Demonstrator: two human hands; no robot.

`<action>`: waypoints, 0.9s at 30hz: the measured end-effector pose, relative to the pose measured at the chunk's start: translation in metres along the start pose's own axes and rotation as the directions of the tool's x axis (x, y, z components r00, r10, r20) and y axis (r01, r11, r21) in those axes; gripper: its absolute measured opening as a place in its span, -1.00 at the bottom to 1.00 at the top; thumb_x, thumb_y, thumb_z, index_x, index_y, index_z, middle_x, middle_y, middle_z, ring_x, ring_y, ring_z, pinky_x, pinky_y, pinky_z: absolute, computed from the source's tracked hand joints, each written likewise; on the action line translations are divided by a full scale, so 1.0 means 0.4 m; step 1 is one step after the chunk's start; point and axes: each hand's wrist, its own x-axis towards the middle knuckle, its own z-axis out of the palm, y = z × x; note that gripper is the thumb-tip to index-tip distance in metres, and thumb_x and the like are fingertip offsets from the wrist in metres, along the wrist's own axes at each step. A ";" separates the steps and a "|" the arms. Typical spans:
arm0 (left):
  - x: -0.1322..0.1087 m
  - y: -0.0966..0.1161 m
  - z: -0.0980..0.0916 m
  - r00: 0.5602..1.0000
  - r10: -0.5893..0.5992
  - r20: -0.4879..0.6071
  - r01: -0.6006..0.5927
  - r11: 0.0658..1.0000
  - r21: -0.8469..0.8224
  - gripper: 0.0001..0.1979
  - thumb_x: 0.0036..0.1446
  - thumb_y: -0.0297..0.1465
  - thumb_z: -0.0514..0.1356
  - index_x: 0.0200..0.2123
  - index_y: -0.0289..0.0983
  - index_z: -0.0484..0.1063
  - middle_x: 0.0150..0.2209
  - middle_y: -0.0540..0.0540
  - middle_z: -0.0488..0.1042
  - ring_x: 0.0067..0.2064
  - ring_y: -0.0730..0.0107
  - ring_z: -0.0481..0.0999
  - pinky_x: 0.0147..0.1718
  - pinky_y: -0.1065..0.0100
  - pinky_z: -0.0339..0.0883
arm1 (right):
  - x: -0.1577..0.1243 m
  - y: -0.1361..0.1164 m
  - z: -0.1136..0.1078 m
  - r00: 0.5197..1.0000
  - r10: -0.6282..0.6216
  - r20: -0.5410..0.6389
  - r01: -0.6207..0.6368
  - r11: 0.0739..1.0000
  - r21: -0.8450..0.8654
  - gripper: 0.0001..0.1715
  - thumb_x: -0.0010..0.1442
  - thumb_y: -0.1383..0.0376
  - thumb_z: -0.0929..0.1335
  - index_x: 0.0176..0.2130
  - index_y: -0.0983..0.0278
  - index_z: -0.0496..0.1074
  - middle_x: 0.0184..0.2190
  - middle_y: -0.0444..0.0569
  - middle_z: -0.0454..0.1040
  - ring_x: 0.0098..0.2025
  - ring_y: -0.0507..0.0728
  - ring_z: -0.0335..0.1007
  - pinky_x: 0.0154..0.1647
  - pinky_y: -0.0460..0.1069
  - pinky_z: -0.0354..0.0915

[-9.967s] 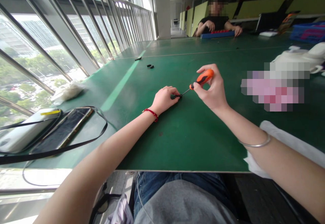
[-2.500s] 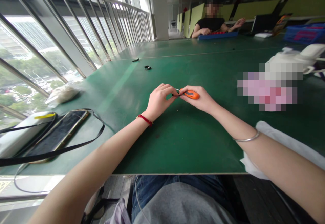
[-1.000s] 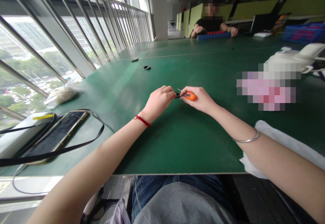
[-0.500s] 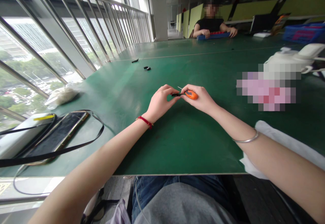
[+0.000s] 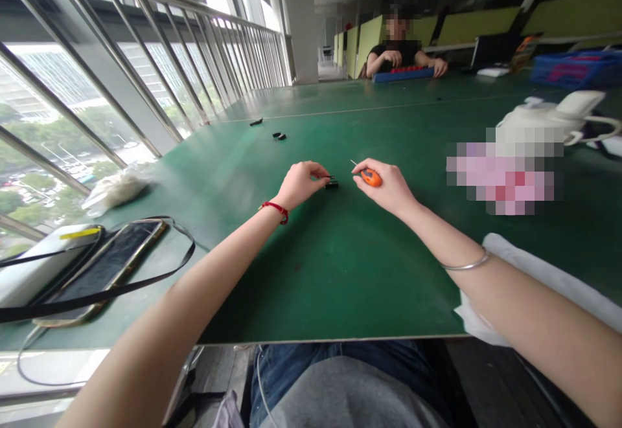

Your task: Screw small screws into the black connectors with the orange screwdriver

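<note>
My left hand point(image 5: 302, 183), with a red cord bracelet at the wrist, pinches a small black part point(image 5: 332, 184) between thumb and fingertips above the middle of the green table. Its exact kind is too small to make out. A short distance to the right, my right hand point(image 5: 383, 185) is closed around the orange and grey handle of a screwdriver point(image 5: 372, 177). The thin shaft points up and to the left, apart from the black part. Farther back lie more small black pieces point(image 5: 278, 136) and a longer black piece point(image 5: 256, 122).
A phone point(image 5: 104, 272) with a black strap, a white box point(image 5: 39, 256) and a clear plastic bag point(image 5: 116, 188) lie left. At right are a white jug point(image 5: 534, 117), a blurred pink item point(image 5: 510, 179) and white cloth point(image 5: 510, 272). Across the table point(image 5: 340, 285) sits a person point(image 5: 396, 49).
My hands have moved apart: the screwdriver has shifted right, away from the black part, and my left hand has drawn slightly left. The person opposite has raised one hand.
</note>
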 end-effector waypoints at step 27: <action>0.033 -0.013 0.010 0.990 -0.017 0.140 0.020 1.000 -0.024 -0.81 -0.01 -0.33 0.23 -0.36 -0.30 0.56 -0.38 -0.07 0.59 -0.35 0.37 0.54 -0.26 0.40 0.40 | -0.001 0.003 0.003 0.997 -0.027 0.075 0.030 0.999 -0.026 -0.84 0.06 0.25 0.32 -0.31 0.21 0.46 -0.32 -0.07 0.55 -0.28 0.13 0.46 -0.23 -0.02 0.28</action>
